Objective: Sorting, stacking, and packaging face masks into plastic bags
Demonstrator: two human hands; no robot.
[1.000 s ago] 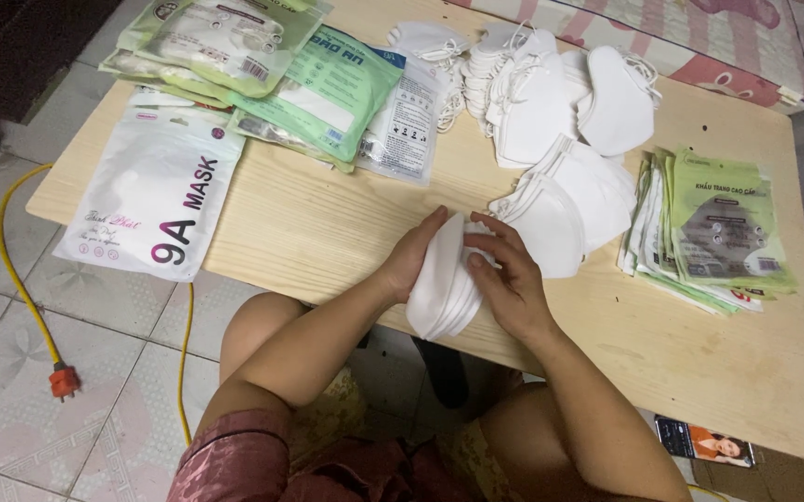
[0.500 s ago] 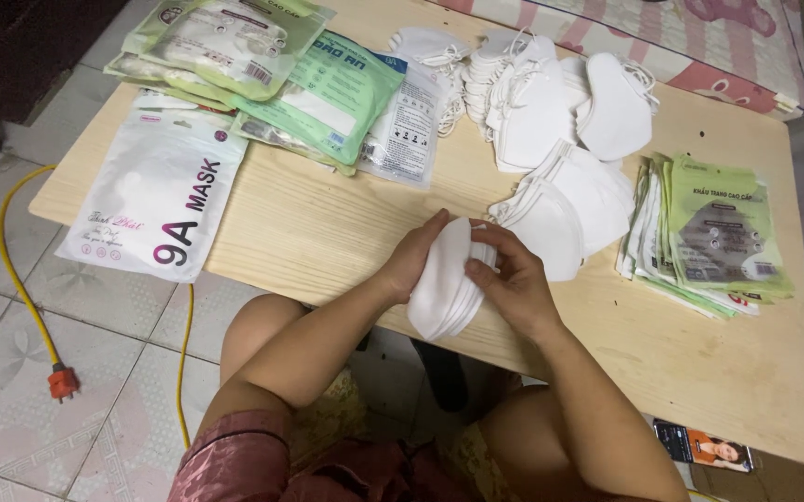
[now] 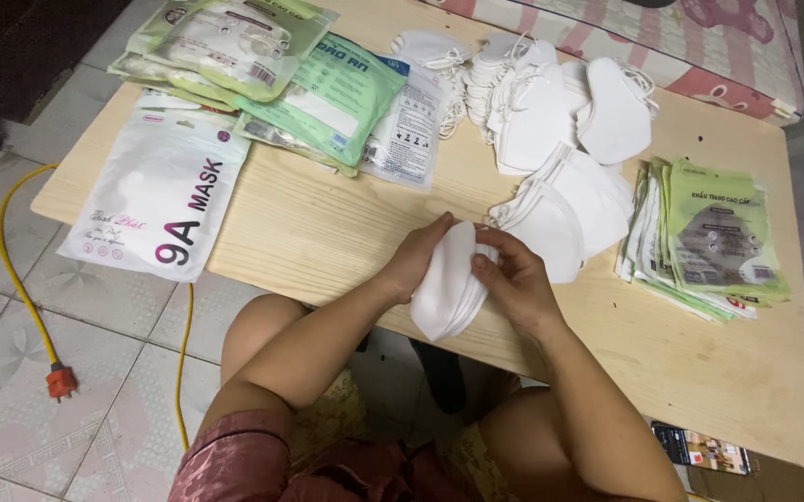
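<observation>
Over the table's near edge, left hand [image 3: 418, 257] and right hand [image 3: 514, 279] clasp an upright white mask stack [image 3: 448, 284].

Wooden table [image 3: 328, 232] carries white masks [image 3: 560, 139], green packets [image 3: 713, 232], and a white pouch [image 3: 156, 195] overhanging its edge.

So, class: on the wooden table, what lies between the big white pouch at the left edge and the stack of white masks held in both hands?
Only bare wooden table lies between the white pouch and the held mask stack, as the head view shows.
</observation>
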